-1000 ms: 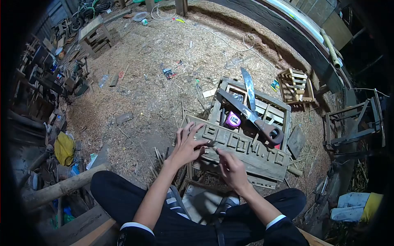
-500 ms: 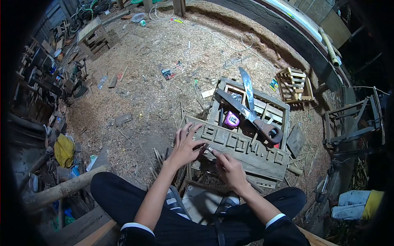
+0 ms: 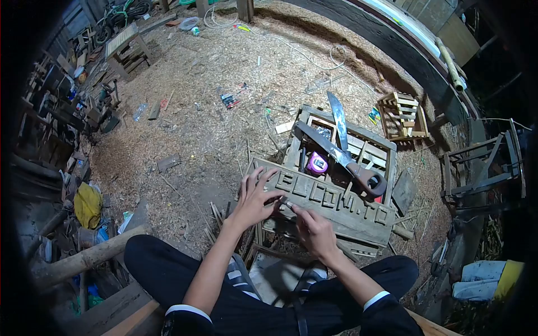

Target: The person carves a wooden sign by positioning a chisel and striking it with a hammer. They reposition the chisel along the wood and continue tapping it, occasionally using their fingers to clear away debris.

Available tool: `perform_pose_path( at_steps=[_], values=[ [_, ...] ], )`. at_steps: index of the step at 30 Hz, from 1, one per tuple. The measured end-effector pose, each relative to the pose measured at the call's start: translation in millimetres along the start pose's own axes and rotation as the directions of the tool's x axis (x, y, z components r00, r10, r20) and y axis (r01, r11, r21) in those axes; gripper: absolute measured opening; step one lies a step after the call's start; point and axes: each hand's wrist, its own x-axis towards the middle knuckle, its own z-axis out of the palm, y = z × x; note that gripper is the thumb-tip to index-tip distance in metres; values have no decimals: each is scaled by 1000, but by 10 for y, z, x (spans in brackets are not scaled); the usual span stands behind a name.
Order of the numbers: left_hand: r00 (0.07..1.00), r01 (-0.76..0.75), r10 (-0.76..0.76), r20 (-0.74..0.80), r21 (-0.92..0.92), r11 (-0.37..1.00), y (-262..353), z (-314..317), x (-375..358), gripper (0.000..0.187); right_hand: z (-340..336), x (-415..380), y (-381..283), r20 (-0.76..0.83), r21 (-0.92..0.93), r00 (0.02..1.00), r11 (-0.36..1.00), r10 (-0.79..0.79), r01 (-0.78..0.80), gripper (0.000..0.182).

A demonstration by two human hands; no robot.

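Observation:
A wooden board (image 3: 358, 214) with raised wooden letters (image 3: 317, 194) lies tilted across a slatted wooden frame in front of me. My left hand (image 3: 255, 203) rests on the board's left end, fingers spread and thumb pointing right. Beside that thumb, my right hand (image 3: 315, 228) is closed in a pinch around a small, light-tipped object (image 3: 287, 203) at the board's near edge. It is too small to identify. Beyond the board are a handsaw (image 3: 367, 180), a machete-like blade (image 3: 337, 117) and a purple tape measure (image 3: 317, 163).
The slatted wooden frame (image 3: 386, 144) supports the tools. A small slatted crate (image 3: 399, 133) stands behind it, with a wooden rack (image 3: 483, 165) at right. Sawdust and shavings cover the ground (image 3: 213, 134). Scrap wood and a yellow cloth (image 3: 88, 206) lie at left.
My right hand has shifted very slightly beside my left thumb, still pinching the small object. The left hand, board and tools stay put.

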Motion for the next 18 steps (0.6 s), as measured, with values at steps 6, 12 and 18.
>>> perform_pose_path(
  at_steps=[6,12,18],
  values=[
    [1000,12,-13,27,23,1000,-8,6,-19,29,13,-56,18,-27,96,999,995,19,-17,56],
    [999,24,-24,48,13,1000,-33,19,-19,31,43,-66,36,0,95,1000,995,3,-3,59],
    [999,11,-10,51,-17,1000,-15,-30,4,33,-7,-41,16,40,106,997,992,59,-63,58]
  ],
)
